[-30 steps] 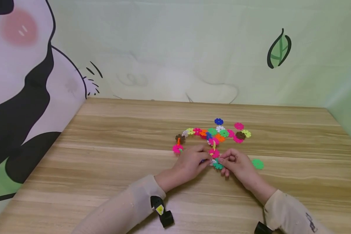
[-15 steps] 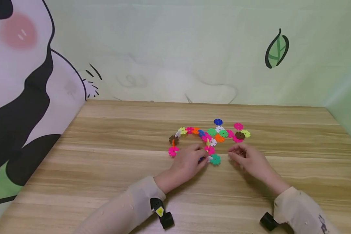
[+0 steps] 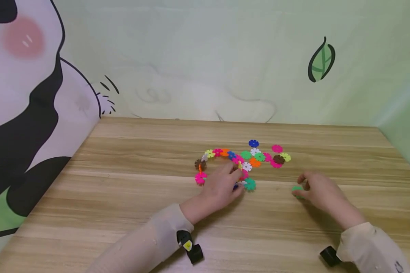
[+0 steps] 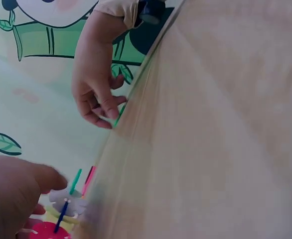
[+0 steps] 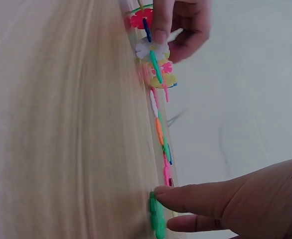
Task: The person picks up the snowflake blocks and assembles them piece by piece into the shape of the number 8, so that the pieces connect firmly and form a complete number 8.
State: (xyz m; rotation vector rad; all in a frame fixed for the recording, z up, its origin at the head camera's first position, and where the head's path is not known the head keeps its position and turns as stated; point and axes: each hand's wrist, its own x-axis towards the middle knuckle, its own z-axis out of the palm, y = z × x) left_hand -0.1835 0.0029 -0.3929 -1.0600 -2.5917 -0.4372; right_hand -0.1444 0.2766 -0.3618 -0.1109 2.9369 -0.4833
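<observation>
Colourful interlocking snowflake discs lie joined on the wooden table. My left hand holds the near end of a curved disc chain, thumb and index finger on either side of it. A teal disc sticks out past the fingertips; in the right wrist view the thumb lies against a white disc. My right hand arches over a separate green disc on the table to the right. Its thumb tip touches the disc's edge while the other fingers stay spread from the thumb.
Beyond the left hand, a flat cluster of joined discs with pink, green, orange and brown pieces extends to the right. A lone-looking blue disc tops it. A printed backdrop stands along the table's far and side edges.
My right hand has left the teal disc and moved right to the separate green disc. The chain in my left hand has shifted slightly left, and the left index finger has lifted away from the thumb.
</observation>
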